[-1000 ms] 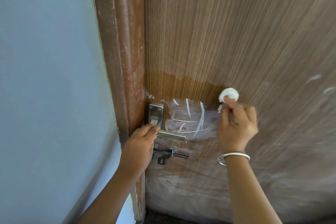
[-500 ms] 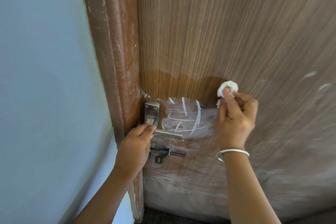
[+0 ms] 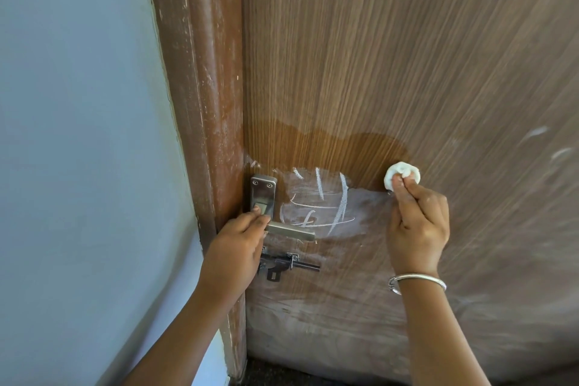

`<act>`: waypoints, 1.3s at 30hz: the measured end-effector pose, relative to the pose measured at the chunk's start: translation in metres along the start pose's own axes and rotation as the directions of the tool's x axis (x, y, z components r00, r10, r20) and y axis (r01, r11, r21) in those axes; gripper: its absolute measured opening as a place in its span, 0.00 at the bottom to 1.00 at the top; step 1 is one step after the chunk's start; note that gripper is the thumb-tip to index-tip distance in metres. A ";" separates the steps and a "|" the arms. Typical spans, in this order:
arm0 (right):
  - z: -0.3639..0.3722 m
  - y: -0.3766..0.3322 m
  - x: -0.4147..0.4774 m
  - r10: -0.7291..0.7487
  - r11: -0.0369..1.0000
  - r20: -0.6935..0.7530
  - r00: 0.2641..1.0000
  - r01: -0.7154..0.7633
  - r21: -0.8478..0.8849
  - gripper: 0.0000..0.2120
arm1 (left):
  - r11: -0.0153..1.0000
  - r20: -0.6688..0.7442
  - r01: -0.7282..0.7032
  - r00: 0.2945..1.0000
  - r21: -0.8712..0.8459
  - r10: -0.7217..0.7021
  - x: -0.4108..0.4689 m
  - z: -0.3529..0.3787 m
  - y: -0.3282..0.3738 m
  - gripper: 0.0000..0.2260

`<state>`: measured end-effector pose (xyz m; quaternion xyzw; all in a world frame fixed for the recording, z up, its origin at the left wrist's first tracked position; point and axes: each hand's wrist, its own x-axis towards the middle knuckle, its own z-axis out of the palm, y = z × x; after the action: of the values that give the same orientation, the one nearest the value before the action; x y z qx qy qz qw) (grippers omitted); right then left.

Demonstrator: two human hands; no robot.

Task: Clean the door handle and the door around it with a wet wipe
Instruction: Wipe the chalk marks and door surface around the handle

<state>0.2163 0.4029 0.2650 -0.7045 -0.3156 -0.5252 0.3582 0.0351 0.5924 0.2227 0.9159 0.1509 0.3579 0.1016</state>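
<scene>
A brown wood-grain door [image 3: 391, 56] fills the right of the view. Its steel lever handle [image 3: 293, 231] sits on a steel plate [image 3: 263, 194] at the door's left edge. My left hand [image 3: 235, 247] grips the handle at its inner end. My right hand [image 3: 418, 226] pinches a balled white wet wipe [image 3: 402, 174] and presses it against the door, right of the handle. White chalk scribbles [image 3: 319, 204] and a pale smear lie between handle and wipe. Above them is a darker wet patch [image 3: 329, 147].
A black sliding bolt [image 3: 288, 265] is fixed just below the handle. The reddish-brown door frame [image 3: 200, 88] runs up the left of the door, with a pale blue wall [image 3: 78, 135] beyond it. More faint white marks [image 3: 545, 141] show at the far right.
The wipe and my right hand have stayed at the right edge of the wet patch, with only a small shift. My left hand keeps hold of the handle.
</scene>
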 end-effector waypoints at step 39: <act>0.035 -0.085 0.015 -0.127 0.983 0.337 0.933 0.072 0.170 0.04 | 0.999 0.004 0.006 1.000 -0.045 -0.006 -0.003 0.001 -0.003 0.17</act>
<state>0.1682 0.4793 0.2876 -0.7390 -0.4489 -0.3843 0.3236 0.0332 0.5938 0.2191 0.9135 0.1453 0.3594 0.1236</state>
